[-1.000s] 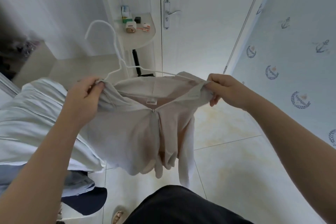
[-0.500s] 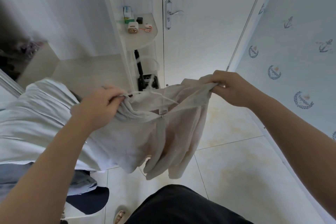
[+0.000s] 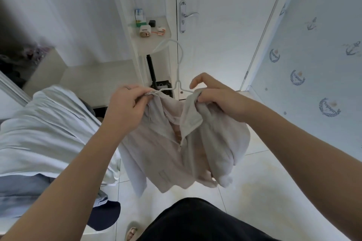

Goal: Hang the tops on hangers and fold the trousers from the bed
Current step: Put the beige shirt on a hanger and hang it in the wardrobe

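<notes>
Left hand [image 3: 127, 107] fingers [image 3: 141, 93] pinching beige top [image 3: 162, 152] collar with white hanger [image 3: 178, 81] arm, right hand [image 3: 217, 98] fingers gripping other collar side, top hanging below both hands, hook rising between them, bed [image 3: 39, 123] left of fingers

Both our bare forearms reach forward, wrists close together. Our left grip [image 3: 127, 107] pinches the top [image 3: 156, 152] at its collar; our right grip [image 3: 217, 98] bunches the other side, forefinger lifted.
</notes>
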{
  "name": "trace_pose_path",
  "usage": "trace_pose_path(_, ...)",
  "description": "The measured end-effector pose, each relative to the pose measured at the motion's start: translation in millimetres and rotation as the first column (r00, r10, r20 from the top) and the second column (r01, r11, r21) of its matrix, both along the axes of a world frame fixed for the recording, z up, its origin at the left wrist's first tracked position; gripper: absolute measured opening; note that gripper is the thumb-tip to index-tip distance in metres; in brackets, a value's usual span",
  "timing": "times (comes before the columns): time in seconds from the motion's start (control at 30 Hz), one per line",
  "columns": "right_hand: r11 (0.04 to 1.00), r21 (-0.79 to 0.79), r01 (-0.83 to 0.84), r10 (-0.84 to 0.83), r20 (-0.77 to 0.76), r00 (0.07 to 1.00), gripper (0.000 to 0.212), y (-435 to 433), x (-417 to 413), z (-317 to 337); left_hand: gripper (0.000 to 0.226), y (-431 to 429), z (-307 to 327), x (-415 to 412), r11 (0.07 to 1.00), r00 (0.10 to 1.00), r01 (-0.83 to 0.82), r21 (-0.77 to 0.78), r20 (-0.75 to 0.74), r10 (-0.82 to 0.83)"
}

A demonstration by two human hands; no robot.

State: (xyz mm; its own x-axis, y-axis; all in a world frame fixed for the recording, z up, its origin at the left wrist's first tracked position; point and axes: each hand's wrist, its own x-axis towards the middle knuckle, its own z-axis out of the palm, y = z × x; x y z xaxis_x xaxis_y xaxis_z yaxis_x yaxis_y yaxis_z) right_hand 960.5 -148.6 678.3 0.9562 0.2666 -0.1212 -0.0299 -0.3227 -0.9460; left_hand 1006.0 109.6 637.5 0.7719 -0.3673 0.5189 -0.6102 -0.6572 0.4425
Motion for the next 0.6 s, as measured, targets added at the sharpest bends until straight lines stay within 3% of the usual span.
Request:
trace_pose_path(0.03,0.999,0.020,-0.030,0.031,-0.022,0.999,0.032,-2,-2,-1,0.017,0,-1,0,0.999,0.999,-0.029,0.030,0.026,0.028)
trace_pose_path(0.1,0.998,-0.066,-0.010,0.014,0.053,0.998,0.024,-3,-1,-4,0.018,0,-4,-1,0.993,0.993,-0.115,0.000,-0.001,0.115)
trace_pose_path(0.23,0.943,-0.314,0.114,-0.039,0.236,0.971,0.027,-4,9,-12,0.023,-6,-3,-8,0.914,0.947,-0.294,-0.278,-0.216,0.239)
trace_pose_path(0.33,0.881,-0.469,0.065,0.055,0.238,0.970,0.023,-5,10,-18,0.028,-11,4,-9,0.792,0.888,-0.388,-0.471,-0.421,0.184)
trace_pose_path(0.4,0.905,-0.414,0.099,0.042,0.320,0.947,0.017,-2,7,-22,0.034,-13,10,-10,0.759,0.854,-0.428,-0.490,-0.493,0.163)
trace_pose_path(0.47,0.914,-0.383,0.136,0.021,0.378,0.925,0.016,1,5,-27,0.039,-16,14,-10,0.777,0.862,-0.413,-0.475,-0.479,0.166)
trace_pose_path(0.6,0.777,-0.624,0.085,0.142,0.305,0.942,0.019,8,4,-42,0.048,-19,23,-19,0.813,0.932,-0.294,-0.502,-0.338,0.129)
